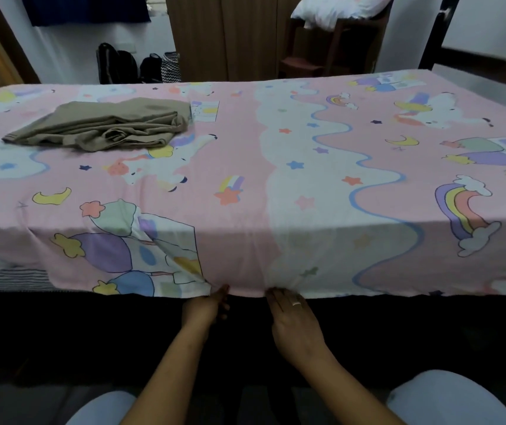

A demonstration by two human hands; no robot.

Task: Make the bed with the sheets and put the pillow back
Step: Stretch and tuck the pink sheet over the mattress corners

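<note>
A pink sheet (pixel 245 167) printed with unicorns, rainbows and stars covers the mattress and hangs over its near side. My left hand (pixel 205 306) and my right hand (pixel 291 323) reach to the sheet's lower hem, fingertips at or under the edge. The fingertips are partly hidden by the cloth, so whether they pinch it is unclear. The right hand wears a ring and its fingers look straight. A folded olive-brown cloth (pixel 101 125) lies on the bed at the left. A white pillow (pixel 337 7) rests on a wooden chair beyond the bed.
Striped mattress (pixel 9 279) shows bare under the sheet at the lower left. Dark bags (pixel 135 67) stand on the floor against the far wall beside a wooden wardrobe (pixel 227 35). My knees (pixel 447 400) are at the bottom edge.
</note>
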